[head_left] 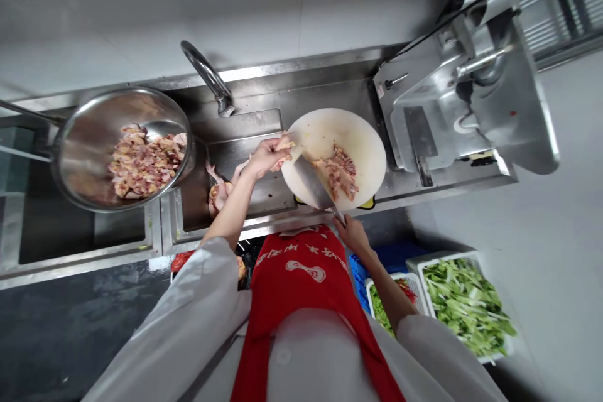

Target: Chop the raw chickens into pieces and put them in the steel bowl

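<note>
My right hand (352, 233) is wrapped round the handle of a cleaver (315, 183), whose broad blade lies over the near left part of a round white cutting board (301, 129). Chopped raw chicken (343, 173) sits on the board, right of the blade. At the board's left edge my left hand (264, 157) grips a piece of raw chicken (284, 142); the far ends of the fingers blur into the meat. More raw chicken (218, 193) lies in the sink basin, partly hidden behind my left forearm.
A large steel bowl (85, 138) with chopped chicken stands on the left. Behind the basin rises a curved faucet (207, 75). A metal slicer (443, 107), with a second cleaver (417, 135) lying on it, stands on the right. Baskets of greens (464, 304) sit low at the right.
</note>
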The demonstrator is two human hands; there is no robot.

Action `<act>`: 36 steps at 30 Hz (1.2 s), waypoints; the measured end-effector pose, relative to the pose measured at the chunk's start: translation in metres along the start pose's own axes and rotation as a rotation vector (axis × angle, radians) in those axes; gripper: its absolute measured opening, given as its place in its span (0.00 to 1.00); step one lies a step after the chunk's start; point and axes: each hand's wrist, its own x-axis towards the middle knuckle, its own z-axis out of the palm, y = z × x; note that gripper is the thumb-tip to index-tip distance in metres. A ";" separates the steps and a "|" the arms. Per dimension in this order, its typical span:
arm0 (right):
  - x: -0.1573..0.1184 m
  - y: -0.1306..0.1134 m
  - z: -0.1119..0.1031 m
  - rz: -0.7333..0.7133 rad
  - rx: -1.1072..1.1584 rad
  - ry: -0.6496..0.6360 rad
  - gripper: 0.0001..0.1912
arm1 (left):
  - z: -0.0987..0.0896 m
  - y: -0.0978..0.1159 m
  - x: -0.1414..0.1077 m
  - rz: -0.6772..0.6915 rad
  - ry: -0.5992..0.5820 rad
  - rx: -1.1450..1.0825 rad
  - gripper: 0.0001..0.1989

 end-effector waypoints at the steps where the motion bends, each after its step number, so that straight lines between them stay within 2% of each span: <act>1: 0.005 0.006 0.001 0.050 0.015 0.025 0.20 | 0.012 -0.004 0.009 -0.023 -0.039 -0.009 0.19; 4: 0.012 0.023 -0.002 0.153 0.068 0.113 0.23 | 0.043 -0.037 0.025 -0.157 -0.080 0.002 0.18; 7: 0.015 0.027 -0.006 0.141 0.119 0.127 0.20 | 0.052 -0.078 0.023 -0.216 0.077 0.058 0.18; 10: 0.020 0.021 -0.014 0.064 0.162 0.119 0.14 | 0.040 -0.105 0.008 -0.118 0.204 0.102 0.21; 12: 0.024 0.013 -0.030 -0.003 0.201 0.161 0.14 | 0.026 -0.115 -0.002 -0.058 0.248 0.152 0.16; 15: 0.031 -0.006 -0.070 -0.073 0.232 0.323 0.18 | 0.008 -0.125 -0.013 -0.072 0.331 0.128 0.10; 17: 0.035 -0.026 -0.100 -0.106 0.238 0.474 0.22 | 0.002 -0.131 -0.018 -0.080 0.387 0.025 0.11; 19: 0.041 -0.050 -0.116 -0.132 0.252 0.611 0.24 | 0.000 -0.139 -0.023 -0.054 0.434 -0.065 0.13; 21: 0.049 -0.073 -0.111 -0.150 0.263 0.664 0.25 | 0.000 -0.146 -0.026 -0.025 0.459 -0.118 0.16; 22: 0.053 -0.081 -0.101 -0.159 0.255 0.640 0.26 | 0.001 -0.149 -0.028 -0.015 0.470 -0.139 0.17; 25: 0.066 -0.088 -0.062 -0.169 0.149 0.421 0.27 | 0.003 -0.157 -0.028 -0.004 0.505 -0.193 0.17; 27: 0.072 -0.079 -0.052 -0.184 0.060 0.278 0.27 | 0.003 -0.160 -0.028 -0.013 0.520 -0.221 0.17; 30: 0.072 -0.061 -0.075 -0.201 -0.009 0.206 0.27 | 0.000 -0.162 -0.028 -0.016 0.498 -0.257 0.16; 33: 0.060 -0.066 -0.102 -0.166 -0.003 0.320 0.30 | -0.002 -0.164 -0.031 0.003 0.464 -0.300 0.16; 35: 0.051 -0.083 -0.097 -0.150 0.044 0.417 0.32 | -0.002 -0.165 -0.032 0.006 0.454 -0.322 0.16; 36: 0.048 -0.092 -0.089 -0.134 0.059 0.424 0.33 | -0.002 -0.166 -0.033 0.003 0.456 -0.321 0.15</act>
